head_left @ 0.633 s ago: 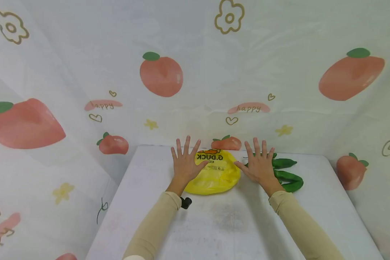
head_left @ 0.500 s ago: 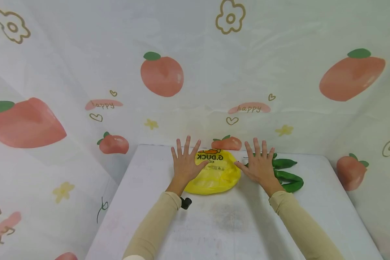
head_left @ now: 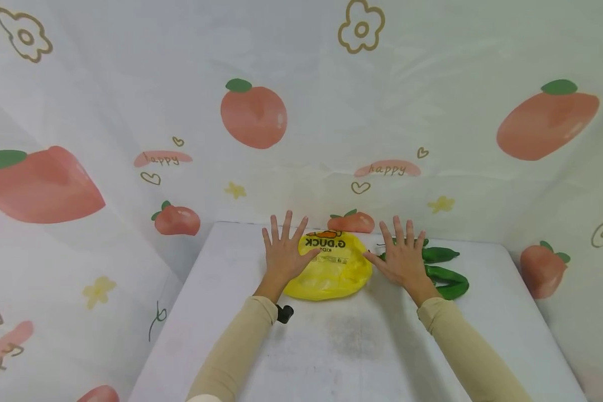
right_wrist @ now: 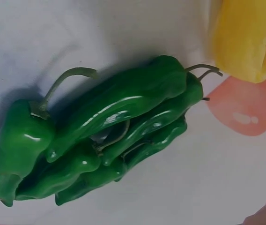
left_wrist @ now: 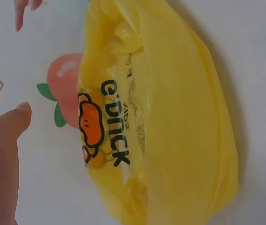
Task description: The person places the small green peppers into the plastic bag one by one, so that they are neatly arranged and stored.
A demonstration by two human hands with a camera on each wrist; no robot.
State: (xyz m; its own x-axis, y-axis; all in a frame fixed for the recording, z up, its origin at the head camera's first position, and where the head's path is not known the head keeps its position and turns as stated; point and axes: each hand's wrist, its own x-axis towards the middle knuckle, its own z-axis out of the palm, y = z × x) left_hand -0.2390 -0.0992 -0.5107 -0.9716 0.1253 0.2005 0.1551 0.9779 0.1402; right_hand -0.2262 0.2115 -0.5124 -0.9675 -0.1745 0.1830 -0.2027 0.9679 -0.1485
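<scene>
My left hand [head_left: 285,259] is held with its fingers spread over the left side of a yellow plastic bag [head_left: 331,282] printed "G.DUCK KIDS", holding nothing. The left wrist view shows the yellow bag [left_wrist: 184,117] with its mouth loosely spread, the thumb [left_wrist: 11,126] apart from it. My right hand [head_left: 403,262], also spread and holding nothing, is in front of several green peppers [head_left: 447,279], hiding part of them. From the right wrist, the green peppers [right_wrist: 119,105] lie piled together, stems attached. Whether either hand touches anything beneath cannot be told from the head view.
Everything lies toward the back of a white table [head_left: 331,363]. Behind it and at both sides hangs a pale sheet [head_left: 311,111] printed with peaches, flowers and "happy". A small black object [head_left: 285,314] shows by the left wrist.
The head view has shifted very slightly. Both hands keep the same spread pose, and the bag and peppers stay where they were.
</scene>
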